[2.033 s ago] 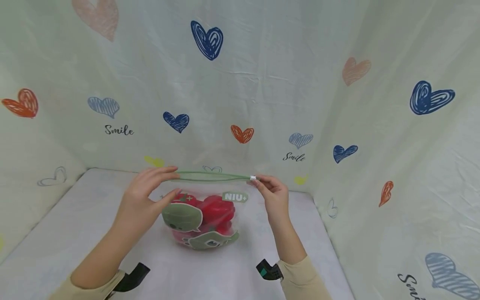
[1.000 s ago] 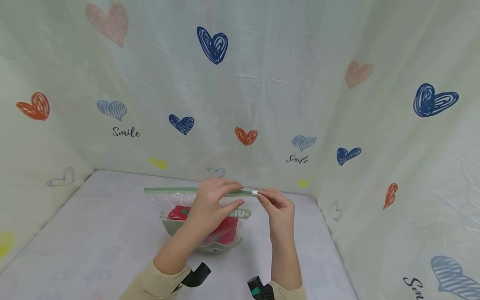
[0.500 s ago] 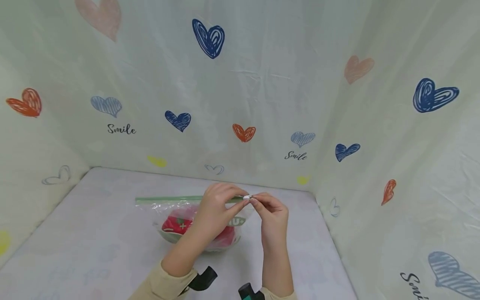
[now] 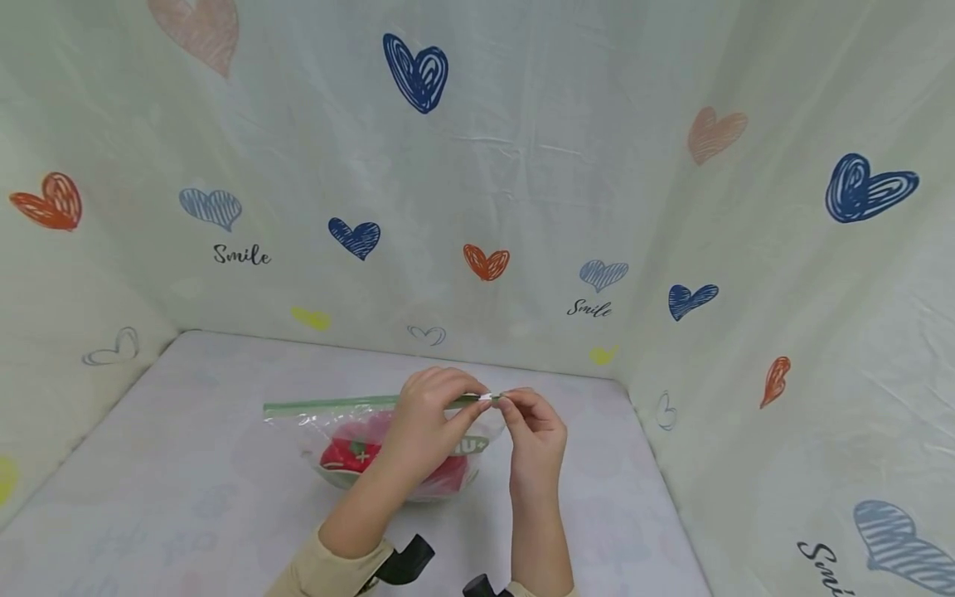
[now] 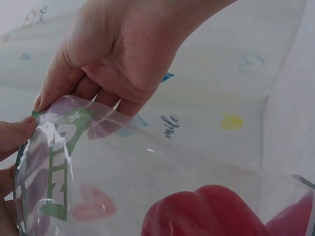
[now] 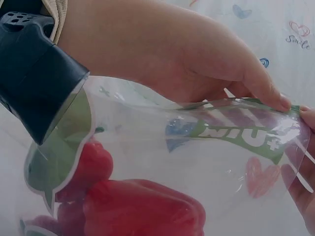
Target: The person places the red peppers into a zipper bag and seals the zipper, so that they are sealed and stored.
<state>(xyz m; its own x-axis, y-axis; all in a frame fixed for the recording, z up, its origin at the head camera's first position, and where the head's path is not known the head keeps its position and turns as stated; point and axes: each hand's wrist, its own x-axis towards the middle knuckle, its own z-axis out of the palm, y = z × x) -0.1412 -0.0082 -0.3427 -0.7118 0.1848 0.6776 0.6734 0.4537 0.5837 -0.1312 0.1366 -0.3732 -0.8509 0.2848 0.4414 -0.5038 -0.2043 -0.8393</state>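
A clear zipper bag [image 4: 298, 423] with a green top strip and printed "NIU+" stands on the table. Red bell peppers [image 6: 142, 209] show through its wall. Beside the right end of the strip sits a small white slider [image 4: 488, 396]. My left hand [image 4: 429, 423] crosses the bag's front, its thumb and index finger pinching the top edge at the slider. My right hand [image 4: 539, 439] pinches the strip's right end, close to the left fingertips. In the left wrist view, the right hand's fingers lie behind the clear plastic. My left hand hides part of the bag in the head view.
A pale table cover [image 4: 186, 489] spreads around the bag. Behind and beside it hang whitish curtains [image 4: 522, 182] printed with hearts and "Smile". Black wrist cameras sit on both arms; the left one [image 6: 42, 73] hangs close to the bag.
My left hand has moved from the strip's left side rightward to the slider. The strip's two edges, apart earlier, now lie together. Both hands and the bag's top have come lower.
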